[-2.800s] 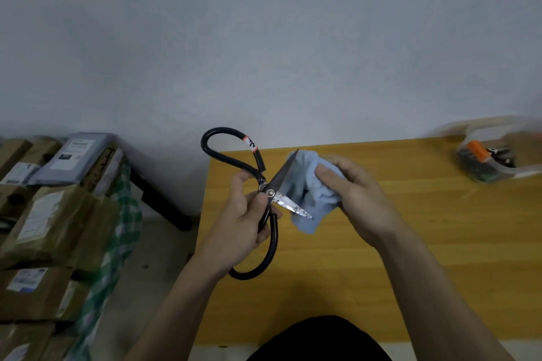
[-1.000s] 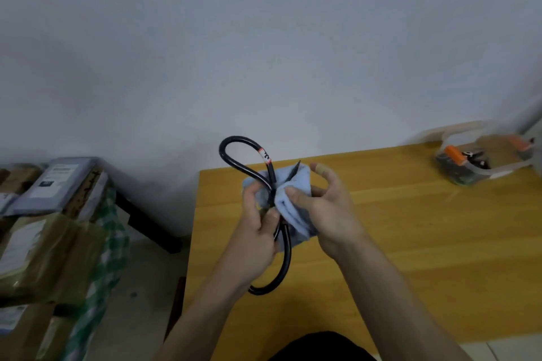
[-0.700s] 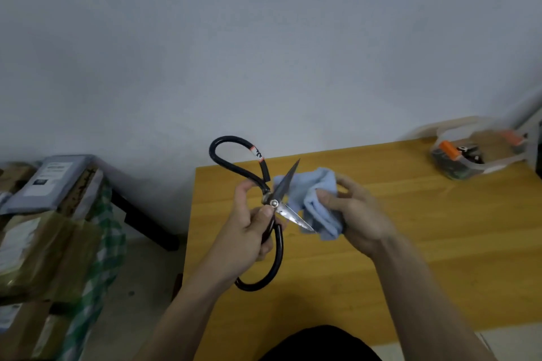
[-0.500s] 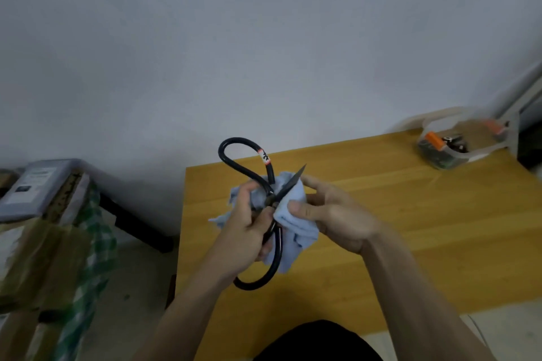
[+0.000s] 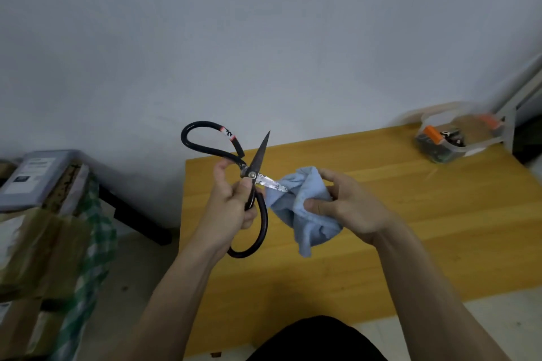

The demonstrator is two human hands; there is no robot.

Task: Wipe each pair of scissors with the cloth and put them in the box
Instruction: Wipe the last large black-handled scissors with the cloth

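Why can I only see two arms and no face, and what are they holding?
The camera sits on the person's head and looks down, so you see only their own arms. There is no robot here. The left hand grips big black scissors, opened wide. The right hand pinches a blue cloth around the tip of one blade. Both are held above a yellow wooden table. Far back on the table stands a clear plastic box with small things inside, too blurry to name.

A plain white wall (image 5: 264, 38) backs the yellow wooden table (image 5: 410, 228); taped cardboard parcels (image 5: 38, 243) stack at left.
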